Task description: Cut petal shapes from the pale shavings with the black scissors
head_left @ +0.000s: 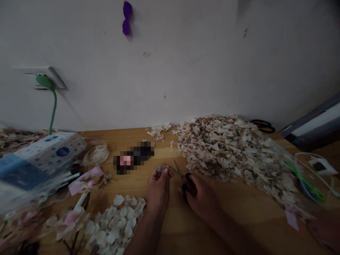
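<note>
Pinched between the thumb and fingers of my left hand (160, 182) is a thin, pale, petal-like flake (160, 168), partly hidden by the fingers. To its right, my right hand (203, 194) is closed round the black handles of a pair of scissors (183, 180). The blades point up and left, close to the flake but apart from it as far as I can tell. Behind my right hand rises a large heap of dry, brownish-white flakes (212, 145). Rounder, whiter petal-like pieces (117, 223) lie piled beside my left forearm.
A tissue pack (63, 150) stands on the left of the wooden table (175, 226), near artificial flowers (70, 217). Beyond my left hand lies a pixelated dark object (135, 157). Another black-handled pair of scissors (262, 126) rests by the wall. A green plug (45, 81) sits in the socket.
</note>
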Available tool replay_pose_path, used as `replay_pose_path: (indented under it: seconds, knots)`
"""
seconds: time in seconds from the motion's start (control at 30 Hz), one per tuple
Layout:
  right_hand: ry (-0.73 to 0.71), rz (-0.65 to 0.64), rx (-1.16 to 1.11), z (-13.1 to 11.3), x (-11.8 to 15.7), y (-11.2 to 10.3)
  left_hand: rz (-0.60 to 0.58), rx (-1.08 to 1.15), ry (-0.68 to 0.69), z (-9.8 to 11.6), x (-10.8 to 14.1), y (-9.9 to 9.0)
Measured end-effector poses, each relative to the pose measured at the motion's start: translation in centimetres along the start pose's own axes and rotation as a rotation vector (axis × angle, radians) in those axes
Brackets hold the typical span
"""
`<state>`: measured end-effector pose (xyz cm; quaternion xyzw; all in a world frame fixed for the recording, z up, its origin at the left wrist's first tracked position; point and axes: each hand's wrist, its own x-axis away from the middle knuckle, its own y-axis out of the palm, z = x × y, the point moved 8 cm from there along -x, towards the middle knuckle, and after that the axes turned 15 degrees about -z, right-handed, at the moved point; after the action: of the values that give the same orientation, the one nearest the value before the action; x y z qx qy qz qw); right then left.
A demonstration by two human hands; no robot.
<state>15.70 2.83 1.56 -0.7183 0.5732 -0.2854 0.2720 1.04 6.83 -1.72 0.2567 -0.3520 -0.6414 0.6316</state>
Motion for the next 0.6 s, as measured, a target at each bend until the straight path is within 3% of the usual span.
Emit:
replay_pose_path:
  seconds: [0.4, 0.5, 0.6]
  knots:
    - [-0.056, -0.005, -0.002, 0.5, -0.1, 0.1, -0.1, -0.122, 0.029, -0.1, -0.3, -0.2]
    - [-0.088, 0.027, -0.181, 0.8, -0.1, 0.0, -0.079, -0.206, 0.029, 0.1, -0.2, -0.4]
    - [-0.166, 0.153, -0.437, 1.1, 0.2, -0.9, -0.124, -0.41, -0.008, 0.3, 0.0, 0.4]
